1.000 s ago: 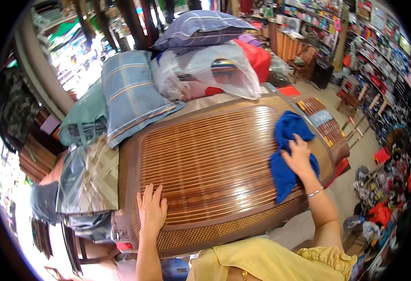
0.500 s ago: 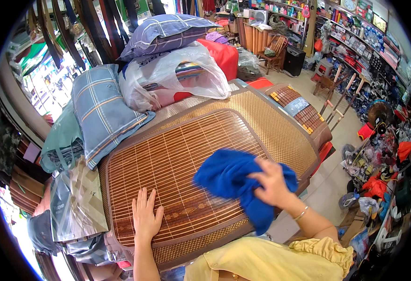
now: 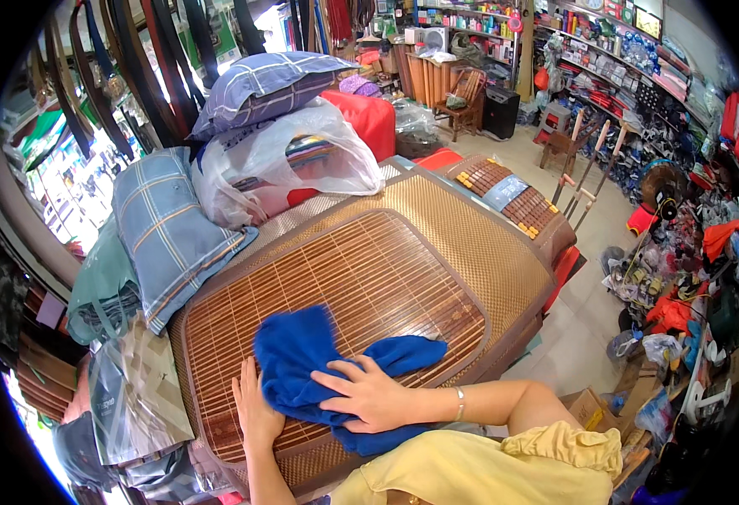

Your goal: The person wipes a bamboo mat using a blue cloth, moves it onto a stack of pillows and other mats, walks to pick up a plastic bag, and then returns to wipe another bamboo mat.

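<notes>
A blue cloth (image 3: 298,349) lies bunched on the brown bamboo-slat mat (image 3: 369,278), one end spread toward the right. My right hand (image 3: 373,396) presses down on the cloth and grips it, fingers slightly apart and curved over the folds. Beside the cloth's left edge, my left hand (image 3: 257,412) rests flat on the mat near its front left corner, fingers stretched out, holding nothing. The mat has a brown fabric border and sits on a larger woven mat (image 3: 462,236).
Behind the mats are a white plastic bag (image 3: 234,168), a plaid pillow (image 3: 268,80) and a red bundle (image 3: 357,118). A blue checked pillow (image 3: 171,223) leans at the left. A rolled slat mat (image 3: 508,194) lies far right. Crowded goods (image 3: 672,286) line the right side.
My right hand has brought the blue cloth left and nearer, down onto the mat beside my left hand. My left hand stays flat on the mat. The view has shifted slightly.
</notes>
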Motion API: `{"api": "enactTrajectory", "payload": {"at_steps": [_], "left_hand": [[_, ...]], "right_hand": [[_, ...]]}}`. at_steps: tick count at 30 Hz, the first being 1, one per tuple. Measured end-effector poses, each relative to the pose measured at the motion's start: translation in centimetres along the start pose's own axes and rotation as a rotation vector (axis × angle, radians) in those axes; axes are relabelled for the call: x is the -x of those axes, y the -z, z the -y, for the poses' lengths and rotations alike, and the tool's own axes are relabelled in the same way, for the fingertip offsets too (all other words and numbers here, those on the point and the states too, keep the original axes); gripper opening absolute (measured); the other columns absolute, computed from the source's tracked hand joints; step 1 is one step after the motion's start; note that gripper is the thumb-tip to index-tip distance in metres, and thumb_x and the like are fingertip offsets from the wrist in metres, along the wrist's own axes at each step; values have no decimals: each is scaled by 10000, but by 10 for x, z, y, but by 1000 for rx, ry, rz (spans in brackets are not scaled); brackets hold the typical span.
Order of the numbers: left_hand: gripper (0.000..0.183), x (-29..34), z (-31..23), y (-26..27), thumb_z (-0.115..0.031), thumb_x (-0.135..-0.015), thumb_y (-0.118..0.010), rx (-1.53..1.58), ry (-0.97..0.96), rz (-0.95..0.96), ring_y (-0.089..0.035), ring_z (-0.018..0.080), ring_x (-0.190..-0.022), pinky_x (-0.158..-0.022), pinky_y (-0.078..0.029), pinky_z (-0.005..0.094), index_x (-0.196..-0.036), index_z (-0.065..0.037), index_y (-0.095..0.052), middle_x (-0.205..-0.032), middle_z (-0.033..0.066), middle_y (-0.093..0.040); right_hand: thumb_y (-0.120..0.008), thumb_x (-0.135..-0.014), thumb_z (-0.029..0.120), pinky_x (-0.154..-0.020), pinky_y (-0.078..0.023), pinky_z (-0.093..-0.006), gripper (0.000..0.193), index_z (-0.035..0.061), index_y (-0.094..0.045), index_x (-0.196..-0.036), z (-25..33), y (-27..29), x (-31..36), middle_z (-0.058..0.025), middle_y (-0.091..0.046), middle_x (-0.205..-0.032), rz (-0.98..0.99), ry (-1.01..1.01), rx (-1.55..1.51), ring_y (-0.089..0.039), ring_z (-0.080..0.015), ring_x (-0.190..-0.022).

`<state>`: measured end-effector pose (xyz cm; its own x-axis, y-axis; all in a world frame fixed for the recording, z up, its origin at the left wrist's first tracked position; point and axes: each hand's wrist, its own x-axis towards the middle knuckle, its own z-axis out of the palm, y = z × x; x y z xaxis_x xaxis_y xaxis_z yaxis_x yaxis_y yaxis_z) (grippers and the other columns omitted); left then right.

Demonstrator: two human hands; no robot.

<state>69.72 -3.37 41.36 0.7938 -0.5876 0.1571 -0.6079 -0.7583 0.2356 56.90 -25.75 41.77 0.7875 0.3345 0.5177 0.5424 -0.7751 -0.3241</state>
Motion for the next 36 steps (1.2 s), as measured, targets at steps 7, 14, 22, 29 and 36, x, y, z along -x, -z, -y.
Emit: {"api": "enactTrajectory", "payload": {"at_steps": [7,14,22,29,36], "left_hand": [[542,5,-6,5,-302,-901,-566,17,11,-44,-292,354,-1411,-1163,-178,526,-1391,-92,-472,-1476,222,-379],[542,4,-10,6,-330,-914,-555,11,46,-36,-272,331,-1426,-1175,-153,510,-1407,-125,-465,-1496,207,-361],[532,8,2,-2,-330,-888,-550,-35,51,-58,-312,348,-1400,-1172,-161,514,-1338,-50,-511,-1463,218,-400],[513,10,-4,4,-277,-892,-561,5,36,-116,-355,351,-1374,-1153,-232,499,-1355,-62,-504,-1428,221,-437],[522,11,1,-5,-330,-928,-513,-39,48,-114,-305,313,-1413,-1165,-192,503,-1398,-106,-466,-1482,189,-385]], "right_hand": [[-682,-695,248,-871,-475,-512,308,89,-705,-957,-159,42,6,-170,-580,-1272,-204,-384,352,-565,-357,-1129],[-677,-759,305,-862,-441,-531,360,118,-669,-1066,-224,68,23,-150,-480,-1376,-145,-639,637,-493,-375,-1122],[-718,-702,289,-914,-412,-502,381,161,-678,-1059,-33,-18,-58,-142,-484,-1366,52,177,-59,-478,-357,-1205],[-666,-684,206,-850,-507,-497,279,65,-717,-920,-168,-3,-95,-227,-605,-1217,-56,-320,208,-608,-393,-1016],[-666,-771,262,-951,-427,-547,376,53,-631,-1082,-261,28,-44,-205,-456,-1398,-155,-629,495,-480,-406,-1206]]}}
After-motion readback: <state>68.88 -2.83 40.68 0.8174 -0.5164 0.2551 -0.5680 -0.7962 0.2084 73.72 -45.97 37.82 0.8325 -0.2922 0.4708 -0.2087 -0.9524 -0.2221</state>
